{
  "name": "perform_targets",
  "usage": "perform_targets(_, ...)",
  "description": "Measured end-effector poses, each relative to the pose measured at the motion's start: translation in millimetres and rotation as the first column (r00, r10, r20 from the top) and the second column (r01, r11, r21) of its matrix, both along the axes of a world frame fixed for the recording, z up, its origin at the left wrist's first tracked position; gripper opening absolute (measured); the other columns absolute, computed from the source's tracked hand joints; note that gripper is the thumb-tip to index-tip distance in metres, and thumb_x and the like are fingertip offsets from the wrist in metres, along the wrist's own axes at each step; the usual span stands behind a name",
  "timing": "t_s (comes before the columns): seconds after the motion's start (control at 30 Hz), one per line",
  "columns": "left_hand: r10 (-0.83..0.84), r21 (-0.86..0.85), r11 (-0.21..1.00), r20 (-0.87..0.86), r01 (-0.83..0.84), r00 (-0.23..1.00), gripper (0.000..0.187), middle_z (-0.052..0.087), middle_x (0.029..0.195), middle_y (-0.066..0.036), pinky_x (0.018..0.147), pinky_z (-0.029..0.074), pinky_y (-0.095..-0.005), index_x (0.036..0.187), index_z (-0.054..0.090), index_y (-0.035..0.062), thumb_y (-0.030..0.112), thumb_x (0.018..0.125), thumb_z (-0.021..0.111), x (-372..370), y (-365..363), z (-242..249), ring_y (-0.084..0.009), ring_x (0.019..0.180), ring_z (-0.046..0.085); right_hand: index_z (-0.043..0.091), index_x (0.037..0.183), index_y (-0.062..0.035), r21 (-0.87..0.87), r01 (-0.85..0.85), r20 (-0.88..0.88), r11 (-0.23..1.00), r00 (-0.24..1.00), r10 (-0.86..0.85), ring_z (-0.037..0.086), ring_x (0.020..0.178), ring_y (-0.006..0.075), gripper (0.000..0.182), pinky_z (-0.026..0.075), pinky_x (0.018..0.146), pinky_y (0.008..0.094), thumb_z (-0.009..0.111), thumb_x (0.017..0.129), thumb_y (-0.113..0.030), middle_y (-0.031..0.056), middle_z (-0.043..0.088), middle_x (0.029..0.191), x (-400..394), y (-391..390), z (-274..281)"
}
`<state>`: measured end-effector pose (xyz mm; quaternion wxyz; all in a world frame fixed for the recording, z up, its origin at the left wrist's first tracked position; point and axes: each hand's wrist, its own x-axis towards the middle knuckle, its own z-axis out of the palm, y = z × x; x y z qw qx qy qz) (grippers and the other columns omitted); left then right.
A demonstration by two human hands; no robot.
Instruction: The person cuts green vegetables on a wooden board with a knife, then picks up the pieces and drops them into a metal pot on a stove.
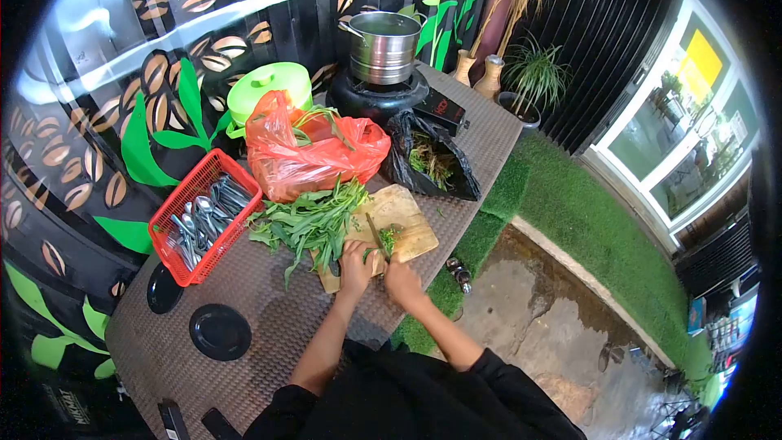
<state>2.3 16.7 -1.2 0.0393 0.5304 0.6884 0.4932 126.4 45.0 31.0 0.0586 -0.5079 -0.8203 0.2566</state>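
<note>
The stove's point(358, 100) lettering is too small to read; one knife point(373, 230) is clasped in the right hand's point(401, 279) grip; the left hand's point(356, 267) grip bunches greens point(308, 222) on one board point(415, 232); nearby on the table point(281, 310): two bags point(314, 159), one basket point(173, 257), one pot point(381, 61), two plates point(220, 332).

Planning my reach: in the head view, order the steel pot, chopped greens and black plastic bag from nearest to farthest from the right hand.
1. Chopped greens: just beyond the right hand, on the cutting board.
2. Black plastic bag: farther up the table, toward its right edge.
3. Steel pot: farthest, on the stove.
</note>
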Motion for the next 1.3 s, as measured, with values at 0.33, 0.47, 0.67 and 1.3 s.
perform_targets(0.33,0.039,-0.102,0.994,0.046,-0.035,0.998,0.011,0.061,0.087,-0.013,0.08,0.043,-0.0385,0.082,0.068,-0.0006,-0.001,0.071,0.066,1,0,5,-0.0292,0.09,0.052,0.043,0.103,0.0015,-0.002,0.042,0.027,0.999,0.999,-0.042,0.064,0.076,0.0405,0.031,0.052,0.065,0.0488,0.039,0.094,-0.028,0.0267,0.063,0.081,-3,-11,4)
perform_targets(0.47,0.007,-0.067,0.998,0.021,-0.006,1.0,0.012,0.063,0.088,-0.013,0.077,0.045,-0.0355,0.082,0.068,-0.0007,0.002,0.071,0.067,1,-5,0,-0.028,0.089,0.054,0.043,0.105,0.0003,0.056,0.04,-0.002,0.998,0.999,-0.04,0.063,0.073,0.042,0.031,0.051,0.065,0.0511,0.04,0.093,-0.029,0.024,0.064,0.078,-10,2,-6)
perform_targets(0.67,-0.013,0.007,1.0,-0.131,0.014,0.991,0.015,0.062,0.087,-0.012,0.087,0.04,-0.0372,0.089,0.067,-0.0011,0.007,0.078,0.063,9,-15,9,-0.029,0.092,0.053,0.041,0.11,0.0003,0.001,0.033,-0.002,0.999,0.999,-0.033,0.061,0.075,0.0444,0.036,0.049,0.066,0.0528,0.041,0.093,-0.032,0.0281,0.062,0.08,14,9,-2)
perform_targets(1.3,-0.032,-0.004,0.999,-0.102,0.032,0.994,0.014,0.061,0.088,-0.01,0.084,0.041,-0.0383,0.087,0.069,0.001,0.008,0.075,0.066,14,2,10,-0.0272,0.093,0.05,0.043,0.107,0.0028,-0.01,0.009,-0.072,1.0,0.997,-0.009,0.061,0.079,0.0451,0.036,0.049,0.069,0.0531,0.04,0.094,-0.031,0.0283,0.062,0.08,11,25,-5)
